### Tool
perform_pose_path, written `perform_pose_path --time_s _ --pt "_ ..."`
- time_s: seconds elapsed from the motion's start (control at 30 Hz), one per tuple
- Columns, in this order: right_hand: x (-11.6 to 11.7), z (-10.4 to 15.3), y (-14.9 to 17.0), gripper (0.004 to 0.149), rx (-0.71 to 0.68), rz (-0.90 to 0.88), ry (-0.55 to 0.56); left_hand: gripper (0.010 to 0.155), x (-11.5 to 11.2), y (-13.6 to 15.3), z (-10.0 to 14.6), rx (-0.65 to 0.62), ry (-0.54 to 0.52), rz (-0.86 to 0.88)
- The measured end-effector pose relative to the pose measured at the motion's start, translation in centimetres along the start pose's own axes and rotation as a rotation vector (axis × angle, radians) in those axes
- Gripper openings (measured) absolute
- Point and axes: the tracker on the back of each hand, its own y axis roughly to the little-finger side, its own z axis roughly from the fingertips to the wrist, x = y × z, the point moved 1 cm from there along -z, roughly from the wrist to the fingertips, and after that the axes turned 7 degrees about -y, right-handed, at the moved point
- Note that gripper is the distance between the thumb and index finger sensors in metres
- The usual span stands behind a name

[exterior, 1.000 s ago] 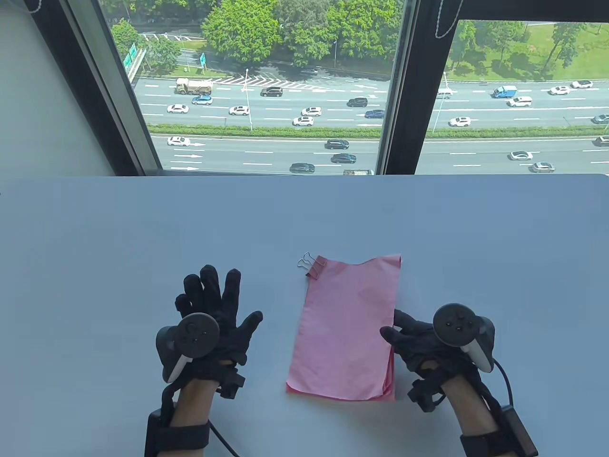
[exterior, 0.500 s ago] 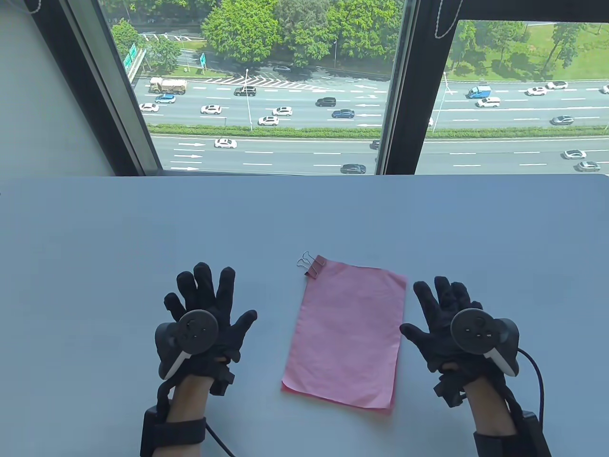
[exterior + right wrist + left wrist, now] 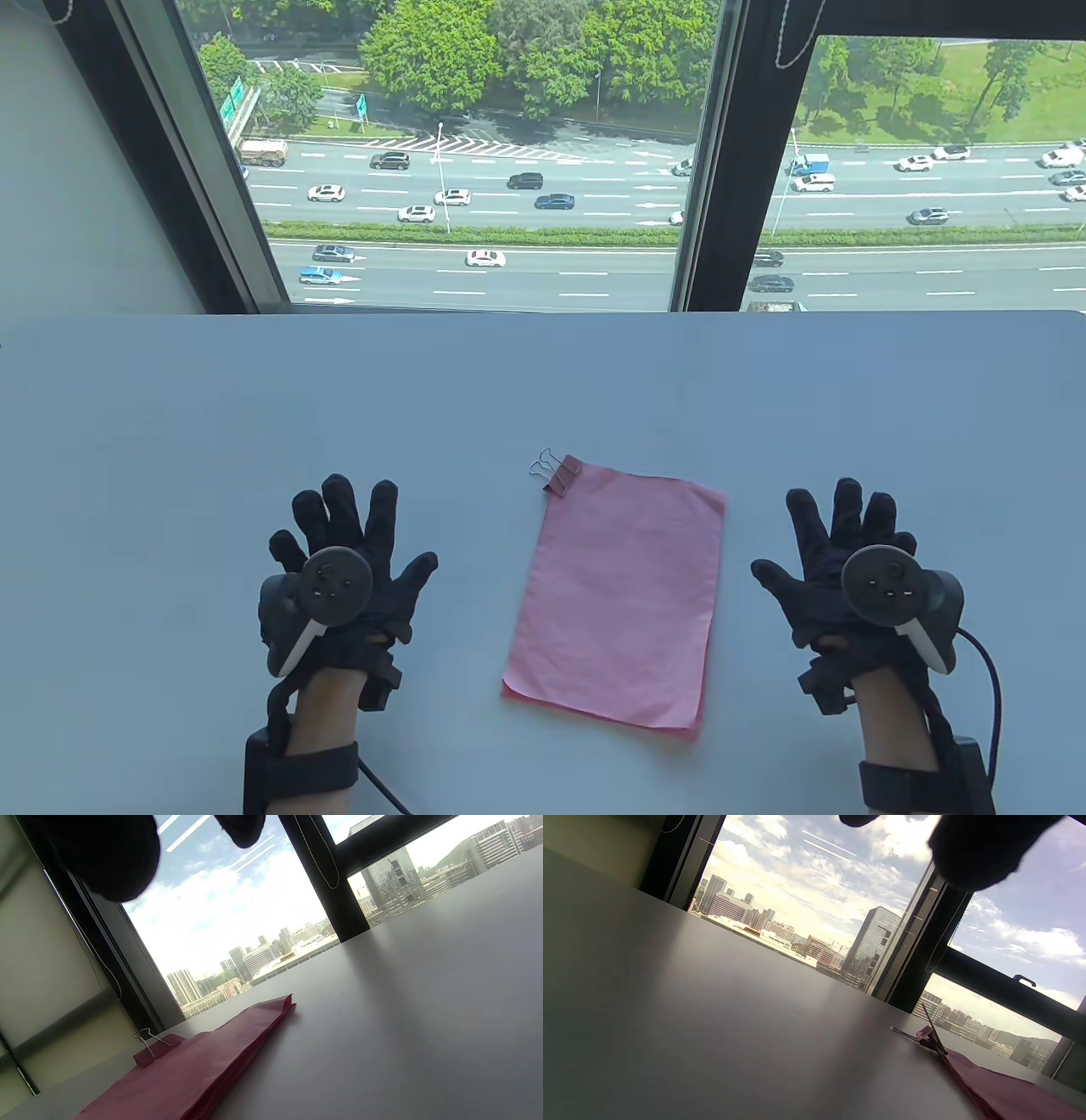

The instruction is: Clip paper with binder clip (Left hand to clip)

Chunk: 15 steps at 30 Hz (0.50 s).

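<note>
A pink stack of paper (image 3: pixel 618 594) lies flat on the grey table (image 3: pixel 254 407). A pink binder clip (image 3: pixel 560 475) with wire handles sits on its far left corner. The clip also shows in the left wrist view (image 3: pixel 929 1037) and in the right wrist view (image 3: pixel 155 1050), as does the paper (image 3: pixel 1005 1094) (image 3: pixel 199 1077). My left hand (image 3: pixel 352 552) is left of the paper, fingers spread, holding nothing. My right hand (image 3: pixel 836 552) is right of the paper, fingers spread, holding nothing. Neither hand touches the paper.
The table's far edge meets a window with a dark frame (image 3: pixel 713 170). A grey wall (image 3: pixel 76 170) stands at the far left. Cables (image 3: pixel 988 679) trail from both wrists toward the near edge.
My right hand let go of the paper's right edge and moved right, opening its fingers. The lifted sheets settled flat. My left hand drifted back and left.
</note>
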Motion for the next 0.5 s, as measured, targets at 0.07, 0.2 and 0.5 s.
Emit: perform_pose_path --time_s 0.07,0.2,0.5 --pt "0.05 -0.02 0.0 0.086 0.0 0.001 -0.005 0.088 -0.04 0.14 -0.04 0.007 0.003 0.003" --pt "0.12 -0.04 -0.01 0.086 -0.004 -0.002 -0.005 0.088 0.01 0.22 -0.03 0.01 0.0 0.006" --pt "0.06 -0.07 -0.01 0.086 -0.002 -0.007 -0.002 0.088 0.0 0.32 -0.07 0.003 -0.016 -0.004"
